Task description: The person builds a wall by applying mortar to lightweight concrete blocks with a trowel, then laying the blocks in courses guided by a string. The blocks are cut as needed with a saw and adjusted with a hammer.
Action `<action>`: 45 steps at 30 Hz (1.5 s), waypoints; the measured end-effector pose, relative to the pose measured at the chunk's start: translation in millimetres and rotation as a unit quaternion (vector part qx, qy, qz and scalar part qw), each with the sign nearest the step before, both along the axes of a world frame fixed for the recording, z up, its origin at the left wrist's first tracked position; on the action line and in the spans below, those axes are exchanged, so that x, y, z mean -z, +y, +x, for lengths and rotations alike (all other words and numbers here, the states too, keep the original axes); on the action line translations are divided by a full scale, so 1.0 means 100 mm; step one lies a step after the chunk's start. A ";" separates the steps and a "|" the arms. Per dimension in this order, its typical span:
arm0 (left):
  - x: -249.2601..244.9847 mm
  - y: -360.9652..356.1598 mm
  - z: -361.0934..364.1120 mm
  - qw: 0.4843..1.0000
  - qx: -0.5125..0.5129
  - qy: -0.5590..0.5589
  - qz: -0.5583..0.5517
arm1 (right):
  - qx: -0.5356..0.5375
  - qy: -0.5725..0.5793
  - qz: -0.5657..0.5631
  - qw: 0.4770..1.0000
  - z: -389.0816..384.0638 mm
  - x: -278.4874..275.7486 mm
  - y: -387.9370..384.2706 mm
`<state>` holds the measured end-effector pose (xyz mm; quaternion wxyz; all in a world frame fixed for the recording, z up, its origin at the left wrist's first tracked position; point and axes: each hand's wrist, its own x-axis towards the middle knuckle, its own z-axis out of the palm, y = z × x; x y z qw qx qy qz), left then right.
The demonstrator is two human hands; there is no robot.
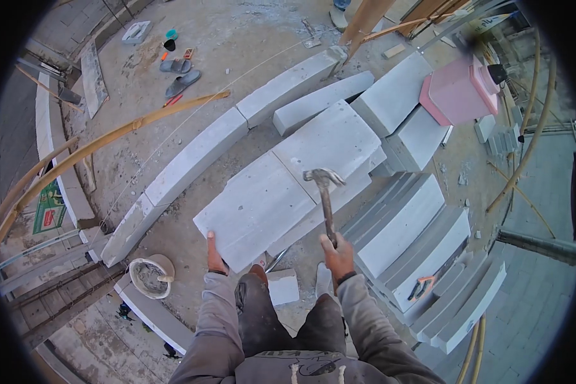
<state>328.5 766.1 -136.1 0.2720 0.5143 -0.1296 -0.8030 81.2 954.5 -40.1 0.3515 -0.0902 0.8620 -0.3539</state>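
My right hand is wrapped round the handle of a claw hammer, whose head is above the pale blocks. My left hand grips the near-left end of a white lightweight concrete block; part of the hand is hidden by the block's edge. A second white block lies end to end with it, with a thin seam between them. Both rest on more blocks, partly covered from view. A small piece of block lies on the ground between my legs.
A low block wall curves along the left, with a string above it. A bucket of grey mix stands near-left. Stacked blocks fill the right, with an orange-handled tool on them. A pink container sits far right.
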 end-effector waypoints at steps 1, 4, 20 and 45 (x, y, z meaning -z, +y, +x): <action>-0.08 -0.04 -0.02 1.000 0.001 0.003 0.000 | -0.032 0.045 0.012 0.998 0.00 -0.01 -0.10; -0.27 -0.06 -0.05 0.999 -0.001 -0.014 -0.033 | -0.027 0.094 -0.044 0.994 -0.04 -0.38 -0.29; -0.40 -0.25 0.15 0.993 0.075 -0.067 -0.069 | 0.119 0.011 -0.154 0.981 -0.78 -1.30 -0.33; -0.13 0.27 -0.21 0.991 -0.122 -0.062 0.002 | -0.074 0.136 0.161 0.975 -3.30 0.52 -1.62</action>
